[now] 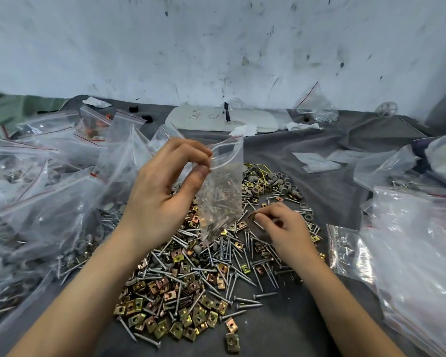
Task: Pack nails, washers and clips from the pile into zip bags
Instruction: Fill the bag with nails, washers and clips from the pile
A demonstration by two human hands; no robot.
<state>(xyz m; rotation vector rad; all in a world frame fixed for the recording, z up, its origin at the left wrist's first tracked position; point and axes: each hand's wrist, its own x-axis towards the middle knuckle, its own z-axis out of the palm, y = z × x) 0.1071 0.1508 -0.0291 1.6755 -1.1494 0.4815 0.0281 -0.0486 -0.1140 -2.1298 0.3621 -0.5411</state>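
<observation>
Two bare hands are working over a pile (pixel 191 292) of nails, washers and brass-coloured clips on a grey cloth (pixel 281 328). Above the pile, the left hand (pixel 160 191) is pinching the open mouth of a clear zip bag (pixel 224 191) between thumb and fingertips; the bag is hanging partly filled with nails. At the pile's right edge, the right hand (pixel 283 228) is pinching a small metal piece (pixel 252 215), too small to identify. More filled bags (pixel 49 189) are lying on both sides of the pile.
</observation>
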